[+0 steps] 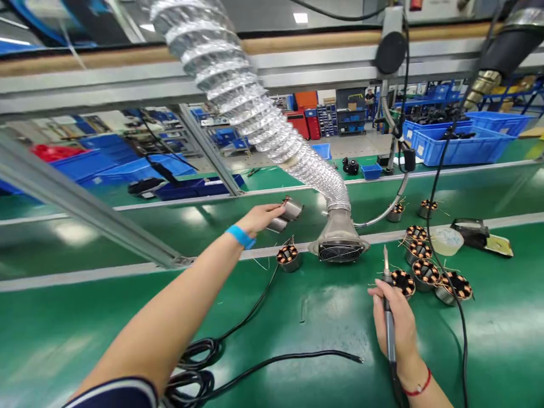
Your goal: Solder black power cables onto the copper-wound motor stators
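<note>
My left hand reaches over the bench's dividing rail. Its fingers are closed on a metal motor stator with copper windings; a second metal cylinder shows just below the fingers. Nearer me, another stator stands on the green bench, with a black cable running from it to a coil. My right hand grips a soldering iron like a pen, tip pointing up and away. Beside that hand is a wound stator, partly hidden by the fingers, with several more stators to its right.
A fume extractor nozzle on a silver flexible duct hangs between my hands. At right are a translucent round container and a soldering iron stand. A black cord hangs across the right side. Blue bins stand behind.
</note>
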Demonstrator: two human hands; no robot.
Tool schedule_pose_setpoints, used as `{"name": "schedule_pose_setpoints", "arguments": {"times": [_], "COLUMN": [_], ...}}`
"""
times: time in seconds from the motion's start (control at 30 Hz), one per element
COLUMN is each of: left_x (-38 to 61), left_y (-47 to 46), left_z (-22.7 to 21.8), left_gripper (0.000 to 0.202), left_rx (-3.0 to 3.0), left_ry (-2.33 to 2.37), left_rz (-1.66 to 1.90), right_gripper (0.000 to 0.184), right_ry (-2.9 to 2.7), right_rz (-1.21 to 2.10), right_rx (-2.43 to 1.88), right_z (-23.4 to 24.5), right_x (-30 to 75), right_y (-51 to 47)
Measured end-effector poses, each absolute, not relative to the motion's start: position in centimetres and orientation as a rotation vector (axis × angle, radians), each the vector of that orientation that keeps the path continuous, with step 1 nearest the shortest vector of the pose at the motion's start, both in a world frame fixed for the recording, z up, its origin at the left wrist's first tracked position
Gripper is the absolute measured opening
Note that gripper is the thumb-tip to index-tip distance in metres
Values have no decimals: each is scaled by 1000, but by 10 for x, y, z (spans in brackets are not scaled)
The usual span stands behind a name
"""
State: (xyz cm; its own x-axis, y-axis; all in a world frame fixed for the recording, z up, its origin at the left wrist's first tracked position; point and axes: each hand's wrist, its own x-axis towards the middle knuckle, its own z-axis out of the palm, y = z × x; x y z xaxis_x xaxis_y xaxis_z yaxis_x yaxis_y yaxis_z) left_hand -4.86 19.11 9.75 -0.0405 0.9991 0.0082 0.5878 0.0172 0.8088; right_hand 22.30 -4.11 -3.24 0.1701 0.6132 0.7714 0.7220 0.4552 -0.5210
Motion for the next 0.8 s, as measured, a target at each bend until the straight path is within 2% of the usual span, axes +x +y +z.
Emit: {"name": "schedule_pose_setpoints", "arguments": {"times": [0.13,0.27,0.4,0.5,0.6,0.7,0.8], "left_x": [-77,-70,-22,28,78,123,157], "left_y": [134,67,30,21,13,2,-11], "left_z": [133,141,102,58,27,14,9], "left_gripper": [54,37,28,28,32,44,45], "left_rx": [1882,2091,2167,2222,2406,2529,2544], "left_ry": [1620,1503,1143,1098,1308,1286,1219], "left_rz": [712,486,124,-51,67,144,121], "right_gripper": [35,40,35,26,23,26,31], "right_ry": [-1514,-1322,-1168,-1170,-1164,-1167,-1221], "right_rz": [-103,-102,-188,-336,-407,-371,-292], "right_rx": [-1176,-1146,-1063,-1065,-1095,-1104,-1138], "right_z": [-23,-24,-24,-20,-20,-24,-28], "right_x": [221,227,236,242,246,246,247], "right_y": [-49,-58,-61,-60,-58,-57,-57]}}
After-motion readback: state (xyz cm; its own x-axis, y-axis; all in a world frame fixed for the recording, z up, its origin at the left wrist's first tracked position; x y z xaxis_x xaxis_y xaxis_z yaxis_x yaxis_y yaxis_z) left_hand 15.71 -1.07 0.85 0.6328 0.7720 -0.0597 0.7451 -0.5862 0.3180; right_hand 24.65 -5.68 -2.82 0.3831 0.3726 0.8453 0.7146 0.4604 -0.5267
